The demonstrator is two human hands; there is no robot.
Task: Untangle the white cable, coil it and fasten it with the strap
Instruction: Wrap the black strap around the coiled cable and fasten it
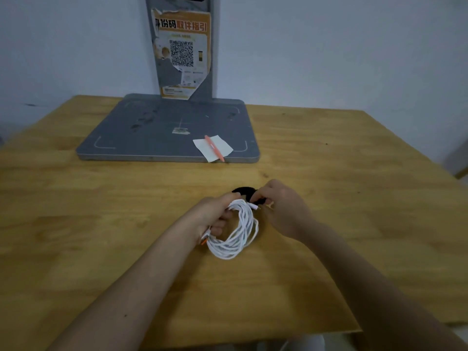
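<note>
- My left hand [215, 216], centre frame, has its fingers curled round the coiled white cable [236, 234], just over the wooden table [101, 211].
- My right hand [281, 206] pinches the black strap [244, 191] at the coil's top.

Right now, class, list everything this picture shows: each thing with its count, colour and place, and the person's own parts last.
table: one, light wood, under everything.
stand: one, grey, flat base at the table's far edge, upright post against the wall.
poster: one, orange and white with a QR code, torn, on the post.
paper: one, white, on the base's near right corner.
pen: one, orange, lying across the paper.
cable: one, white, coiled, held above the table.
strap: one, black, at the coil's top.
left hand: grips the coil.
right hand: pinches the strap.
</note>
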